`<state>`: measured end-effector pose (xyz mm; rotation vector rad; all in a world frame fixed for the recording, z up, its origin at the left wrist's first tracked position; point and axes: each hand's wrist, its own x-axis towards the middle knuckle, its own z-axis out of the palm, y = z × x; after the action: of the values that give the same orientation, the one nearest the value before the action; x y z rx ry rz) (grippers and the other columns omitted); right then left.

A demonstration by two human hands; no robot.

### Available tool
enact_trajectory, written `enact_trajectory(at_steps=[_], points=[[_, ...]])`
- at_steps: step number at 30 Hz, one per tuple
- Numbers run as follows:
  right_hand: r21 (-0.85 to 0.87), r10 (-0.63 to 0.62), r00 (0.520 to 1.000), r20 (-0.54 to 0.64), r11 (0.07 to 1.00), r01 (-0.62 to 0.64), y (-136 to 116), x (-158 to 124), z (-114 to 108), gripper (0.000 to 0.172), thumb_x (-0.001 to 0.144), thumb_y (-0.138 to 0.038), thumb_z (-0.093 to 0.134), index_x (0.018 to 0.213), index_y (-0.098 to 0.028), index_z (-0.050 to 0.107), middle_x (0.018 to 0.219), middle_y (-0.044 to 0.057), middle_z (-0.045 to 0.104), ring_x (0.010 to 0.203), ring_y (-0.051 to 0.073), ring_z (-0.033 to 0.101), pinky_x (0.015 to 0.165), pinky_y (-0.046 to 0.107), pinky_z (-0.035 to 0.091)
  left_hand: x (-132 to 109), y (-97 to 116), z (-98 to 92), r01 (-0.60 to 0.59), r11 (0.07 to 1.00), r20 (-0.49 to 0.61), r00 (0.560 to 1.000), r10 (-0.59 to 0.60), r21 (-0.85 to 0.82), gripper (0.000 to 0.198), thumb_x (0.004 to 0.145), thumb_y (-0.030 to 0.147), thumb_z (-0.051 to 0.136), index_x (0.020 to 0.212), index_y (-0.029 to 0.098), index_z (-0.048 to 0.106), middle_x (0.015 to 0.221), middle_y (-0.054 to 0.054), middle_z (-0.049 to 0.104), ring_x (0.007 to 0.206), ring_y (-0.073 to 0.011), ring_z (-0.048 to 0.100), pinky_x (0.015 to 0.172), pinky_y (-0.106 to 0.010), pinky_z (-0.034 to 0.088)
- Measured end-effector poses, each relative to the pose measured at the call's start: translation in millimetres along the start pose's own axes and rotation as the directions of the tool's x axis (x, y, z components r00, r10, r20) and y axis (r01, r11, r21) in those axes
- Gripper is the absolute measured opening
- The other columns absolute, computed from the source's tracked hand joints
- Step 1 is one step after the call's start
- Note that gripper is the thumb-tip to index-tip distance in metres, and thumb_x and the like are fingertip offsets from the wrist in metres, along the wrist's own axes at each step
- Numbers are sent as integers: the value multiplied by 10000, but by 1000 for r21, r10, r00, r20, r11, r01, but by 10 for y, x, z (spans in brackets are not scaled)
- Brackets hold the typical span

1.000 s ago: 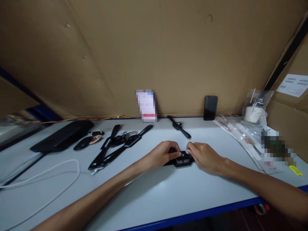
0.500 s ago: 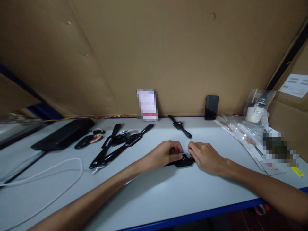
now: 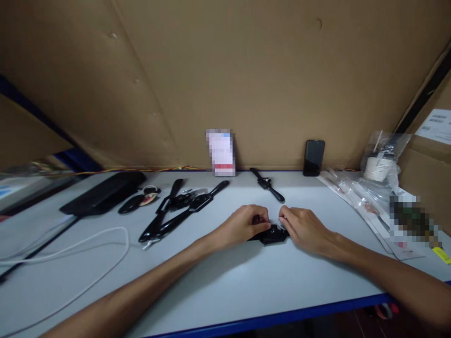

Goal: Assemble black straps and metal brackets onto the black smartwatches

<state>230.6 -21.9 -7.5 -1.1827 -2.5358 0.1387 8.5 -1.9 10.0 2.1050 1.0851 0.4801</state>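
Observation:
A black spokeshave (image 3: 274,234) lies low over the table between my hands. My left hand (image 3: 248,224) is curled around its left side, with the thumb against the body near a round hole. My right hand (image 3: 303,228) is closed at the other end, thumb and fingers pinched at the upper edge; its grip on the tool is partly hidden. Just behind my hands rests an assembled spokeshave (image 3: 267,184) with a metal blade part. To the left, another black spokeshave body (image 3: 201,203) crosses a similar one (image 3: 162,211), with small bagged parts (image 3: 181,199) between them.
A phone with a lit screen (image 3: 221,152) and a dark phone (image 3: 314,157) lean on the cardboard wall. Plastic packages (image 3: 362,206) and a bagged white cup (image 3: 378,166) stand right. A black case (image 3: 104,195), keys (image 3: 136,202) and a white cable (image 3: 127,244) lie left.
The view has shifted slightly, so everything sits a little further right. Both hands stay at the spokeshave in nearly the same pose.

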Motion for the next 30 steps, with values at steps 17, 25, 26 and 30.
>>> enact_trajectory(at_steps=[17, 25, 26, 30], points=[[244, -7, 950, -313, 966, 88, 9, 30, -59, 173, 992, -150, 523, 873, -184, 644, 860, 38, 616, 778, 174, 571, 721, 318, 442, -37, -11, -161, -35, 998, 138, 990, 42, -57, 173, 872, 341, 619, 886, 172, 653, 776, 12, 600, 706, -140, 502, 648, -248, 384], [360, 22, 941, -337, 927, 108, -100, 16, -138, 165, 964, -137, 580, 833, -194, 663, 825, 25, 621, 787, 173, 582, 731, 312, 449, 9, -76, -88, -36, 999, 95, 995, 37, -11, 156, 880, 305, 602, 878, 167, 674, 761, 0, 621, 703, -152, 527, 662, -259, 394], [362, 21, 945, -328, 926, 105, -113, 16, -136, 168, 963, -129, 582, 832, -191, 666, 816, 22, 620, 780, 170, 580, 729, 310, 448, 15, -78, -76, -36, 999, 86, 996, 35, 7, 145, 876, 295, 608, 868, 168, 677, 769, -5, 634, 712, -155, 538, 670, -262, 397], [358, 5, 959, -283, 928, 100, -145, 23, -101, 175, 972, -122, 582, 831, -186, 666, 791, 14, 622, 753, 163, 573, 711, 303, 442, 20, -64, -48, -24, 998, 59, 998, 21, 54, 135, 884, 277, 606, 859, 171, 686, 774, -9, 666, 710, -158, 556, 670, -262, 397]])
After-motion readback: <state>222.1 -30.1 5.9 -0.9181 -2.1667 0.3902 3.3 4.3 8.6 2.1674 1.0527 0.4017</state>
